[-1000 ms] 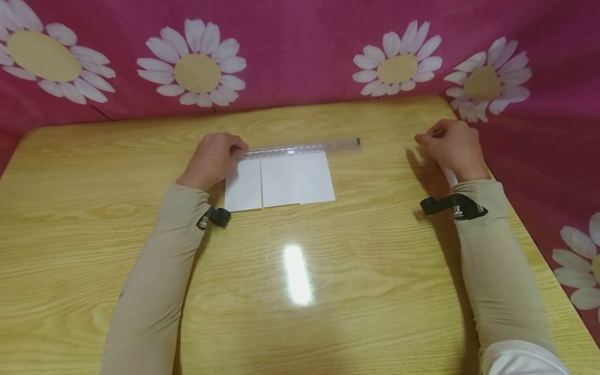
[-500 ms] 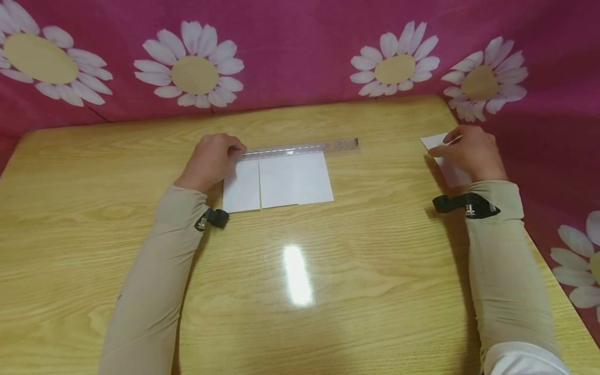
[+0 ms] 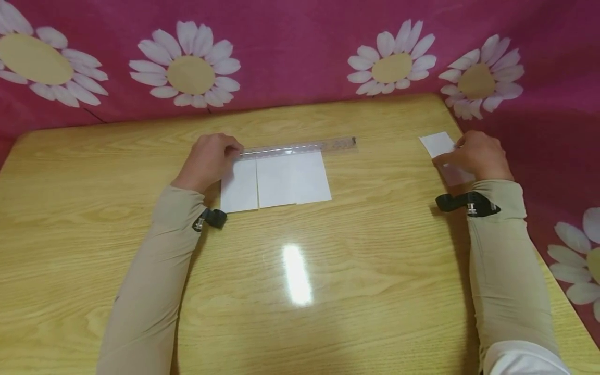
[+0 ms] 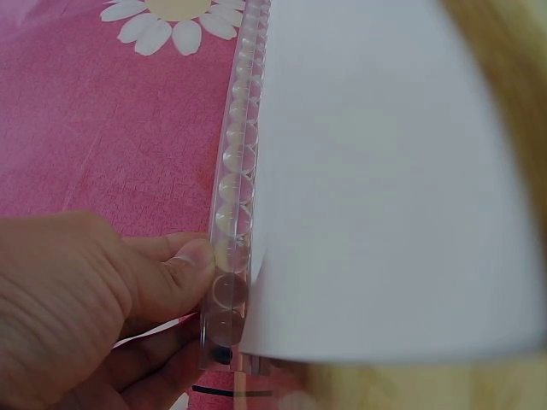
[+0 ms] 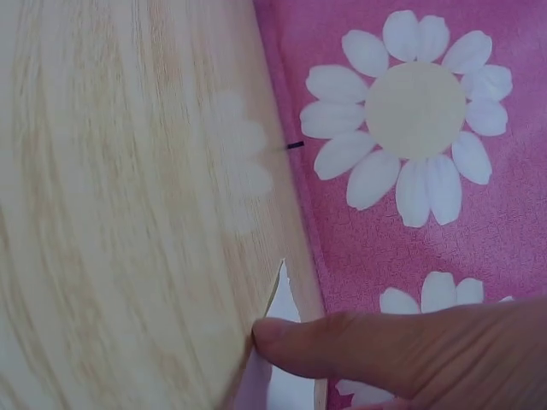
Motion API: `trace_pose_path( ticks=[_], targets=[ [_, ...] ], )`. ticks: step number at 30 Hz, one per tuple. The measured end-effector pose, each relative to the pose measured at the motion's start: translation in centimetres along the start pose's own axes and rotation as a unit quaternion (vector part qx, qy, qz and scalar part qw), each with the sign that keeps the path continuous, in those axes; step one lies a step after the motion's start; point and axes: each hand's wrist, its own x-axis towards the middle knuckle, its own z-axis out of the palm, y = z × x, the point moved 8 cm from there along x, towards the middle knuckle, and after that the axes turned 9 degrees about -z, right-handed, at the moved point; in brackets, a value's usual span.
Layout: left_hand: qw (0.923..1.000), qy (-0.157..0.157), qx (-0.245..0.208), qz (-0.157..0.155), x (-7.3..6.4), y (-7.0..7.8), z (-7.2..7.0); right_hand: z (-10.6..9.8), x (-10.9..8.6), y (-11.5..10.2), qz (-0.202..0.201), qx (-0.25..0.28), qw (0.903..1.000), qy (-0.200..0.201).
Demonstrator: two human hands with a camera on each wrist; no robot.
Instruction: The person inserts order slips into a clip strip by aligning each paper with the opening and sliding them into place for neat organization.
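Observation:
My left hand (image 3: 206,160) grips the left end of a clear plastic ruler (image 3: 300,149), which lies along the far edge of white paper (image 3: 276,182). A narrow gap divides the left piece of paper (image 3: 240,187) from the rest. In the left wrist view, the thumb presses on the side of the ruler (image 4: 237,188), and the paper (image 4: 385,171) extends to its right. Over by the table's right edge, my right hand (image 3: 480,156) pinches a small white paper piece (image 3: 437,143), partly hidden by the fingers. Its torn-looking tip (image 5: 284,290) rises past the thumb in the right wrist view.
The wood-grain table (image 3: 365,260) carries a bright light reflection in front of the paper. Pink cloth (image 3: 290,52) with large white daisies hangs along the back and right edges. Dark straps (image 3: 469,204) circle both wrists over beige sleeves.
My right hand has shifted right and slightly nearer, and more of the small paper piece shows beyond its fingers. The left hand still grips the ruler in the same place.

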Motion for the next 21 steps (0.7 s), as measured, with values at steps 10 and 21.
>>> trace_pose_path(
  ticks=[10,21],
  targets=[
    [1.0000,0.003,0.003,0.007,0.04,0.04,0.05,0.08,-0.32,0.17,0.023,0.006,0.9997,-0.005],
    [0.9999,0.010,0.000,0.013,0.01,0.10,0.04,0.41,-0.09,0.11,0.011,0.008,0.9997,-0.021]
  ],
)
